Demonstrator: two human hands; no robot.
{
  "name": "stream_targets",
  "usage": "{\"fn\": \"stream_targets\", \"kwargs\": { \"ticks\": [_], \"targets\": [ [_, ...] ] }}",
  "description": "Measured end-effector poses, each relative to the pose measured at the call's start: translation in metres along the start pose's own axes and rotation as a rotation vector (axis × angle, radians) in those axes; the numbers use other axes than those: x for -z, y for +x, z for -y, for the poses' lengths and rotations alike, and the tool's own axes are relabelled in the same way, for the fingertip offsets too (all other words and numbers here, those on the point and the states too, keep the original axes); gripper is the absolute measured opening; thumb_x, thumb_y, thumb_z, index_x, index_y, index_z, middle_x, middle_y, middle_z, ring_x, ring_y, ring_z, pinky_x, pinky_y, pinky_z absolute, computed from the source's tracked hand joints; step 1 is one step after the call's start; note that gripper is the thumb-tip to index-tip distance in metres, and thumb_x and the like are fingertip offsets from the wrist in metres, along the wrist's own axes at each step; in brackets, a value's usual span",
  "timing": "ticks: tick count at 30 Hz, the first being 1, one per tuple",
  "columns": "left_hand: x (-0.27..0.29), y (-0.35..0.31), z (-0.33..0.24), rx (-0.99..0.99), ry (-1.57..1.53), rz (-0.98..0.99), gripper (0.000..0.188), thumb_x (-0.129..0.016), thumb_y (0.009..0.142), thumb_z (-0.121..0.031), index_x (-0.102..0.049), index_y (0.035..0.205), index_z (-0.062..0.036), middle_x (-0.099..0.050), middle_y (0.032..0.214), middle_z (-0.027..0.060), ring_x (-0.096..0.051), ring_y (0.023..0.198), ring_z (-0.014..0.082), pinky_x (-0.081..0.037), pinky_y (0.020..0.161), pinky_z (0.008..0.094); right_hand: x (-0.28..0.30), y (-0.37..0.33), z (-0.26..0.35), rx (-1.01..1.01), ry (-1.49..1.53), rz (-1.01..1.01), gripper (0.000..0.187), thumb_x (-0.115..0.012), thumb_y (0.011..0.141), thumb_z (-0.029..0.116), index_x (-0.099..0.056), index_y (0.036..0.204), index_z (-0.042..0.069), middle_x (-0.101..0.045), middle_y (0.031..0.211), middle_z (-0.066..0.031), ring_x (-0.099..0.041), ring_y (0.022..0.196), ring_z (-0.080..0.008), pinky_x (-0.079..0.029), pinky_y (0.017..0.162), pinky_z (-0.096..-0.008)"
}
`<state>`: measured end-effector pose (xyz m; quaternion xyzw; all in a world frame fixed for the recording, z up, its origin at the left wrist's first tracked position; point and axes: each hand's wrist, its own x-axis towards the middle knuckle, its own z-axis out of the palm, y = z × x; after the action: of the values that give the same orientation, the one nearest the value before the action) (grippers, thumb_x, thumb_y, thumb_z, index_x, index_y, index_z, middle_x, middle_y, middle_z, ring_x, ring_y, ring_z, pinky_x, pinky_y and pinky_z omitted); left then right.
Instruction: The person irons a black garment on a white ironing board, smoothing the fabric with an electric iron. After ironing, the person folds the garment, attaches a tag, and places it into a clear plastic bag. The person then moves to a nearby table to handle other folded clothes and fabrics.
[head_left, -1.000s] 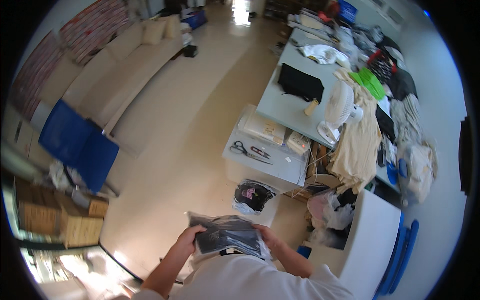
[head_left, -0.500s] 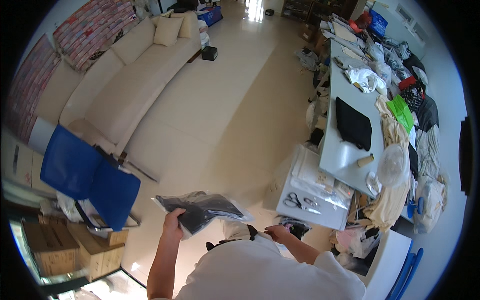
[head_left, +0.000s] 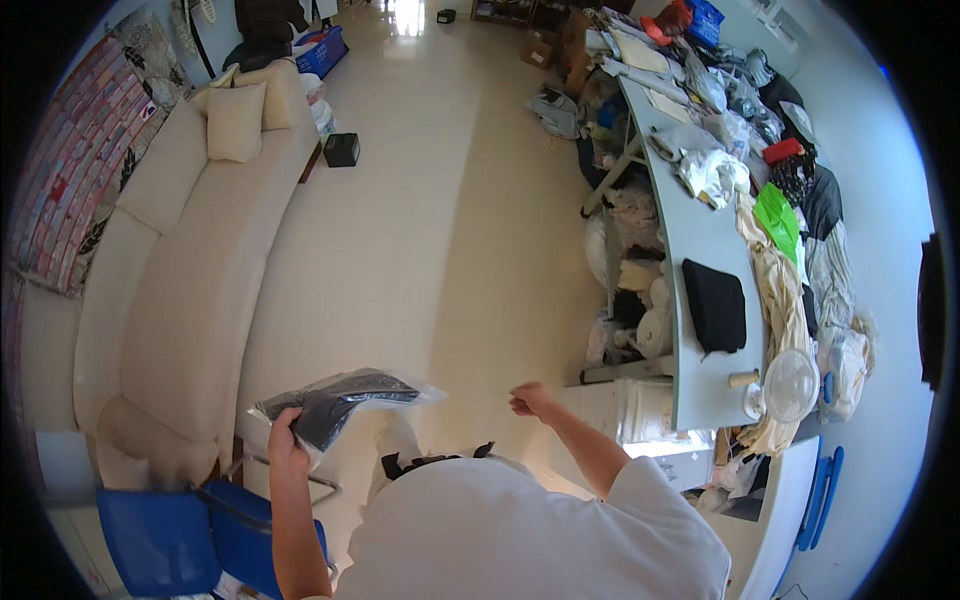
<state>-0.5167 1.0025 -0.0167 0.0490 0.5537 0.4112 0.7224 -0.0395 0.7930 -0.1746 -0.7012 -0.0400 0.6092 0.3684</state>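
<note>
My left hand (head_left: 285, 437) grips one end of a clear plastic bag with a dark folded garment inside (head_left: 340, 398), held out flat above the floor near the end of a cream sofa (head_left: 190, 290). My right hand (head_left: 532, 400) is raised in front of me with its fingers curled and nothing in it, a short way left of a long pale table (head_left: 700, 250). I wear a white top, and my forearms come up from the lower edge.
The table is piled with clothes, a folded black garment (head_left: 715, 305) and a small white fan (head_left: 790, 385). Bags and bundles sit under it. A blue folding chair (head_left: 190, 535) stands at my lower left. A small black box (head_left: 341, 150) sits on the tiled floor.
I have turned left, away from the table. My right hand let go of the bagged garment, which my left hand now carries alone toward the sofa side.
</note>
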Motion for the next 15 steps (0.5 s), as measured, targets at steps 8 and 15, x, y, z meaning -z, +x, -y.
{"fn": "stream_targets", "kwargs": {
  "ticks": [8,15],
  "targets": [
    [-0.151,0.207,-0.209,-0.068,0.009,0.037,0.013,-0.065,0.084,-0.005,-0.063,0.095,0.0029,-0.069,0.096,0.0165,-0.068,0.087,0.0289,-0.058,0.086,0.0398,-0.056,0.057,0.044,-0.254,0.216,-0.279,0.006,-0.060,0.087,0.000,-0.058,0.085,0.005,-0.060,0.068,-0.0103,-0.062,0.054,-0.0215,-0.056,0.047,-0.0340],
    [-0.241,0.405,-0.398,-0.187,-0.008,0.038,0.013,-0.065,0.083,-0.005,-0.064,0.094,0.0028,-0.069,0.091,0.0170,-0.069,0.083,0.0304,-0.060,0.082,0.0435,-0.075,0.228,0.157,-0.209,0.296,-0.092,0.012,-0.060,0.091,0.002,-0.063,0.102,0.000,-0.064,0.078,-0.0111,-0.066,0.065,-0.0225,-0.060,0.058,-0.0358]
  ]
}}
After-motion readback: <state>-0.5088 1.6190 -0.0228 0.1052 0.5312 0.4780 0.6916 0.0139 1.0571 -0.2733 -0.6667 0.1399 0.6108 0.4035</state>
